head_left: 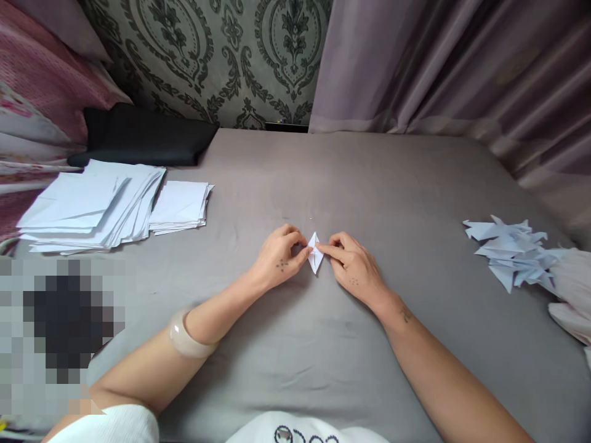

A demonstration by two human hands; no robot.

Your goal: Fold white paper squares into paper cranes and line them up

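White paper stack (69, 206) at far left, smaller stack (179, 206) just beside it. Left hand (277, 255): thumb at left edge of folded paper diamond (315, 261), cannot tell whether pinched. Diamond on grey cloth (323, 178) between hands. Right hand (355, 267): index fingertip on diamond, grasping nothing. Folded-paper pile (517, 249) at far right.

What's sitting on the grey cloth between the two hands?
In the head view, a small diamond of folded white paper lies between the left hand and the right hand.
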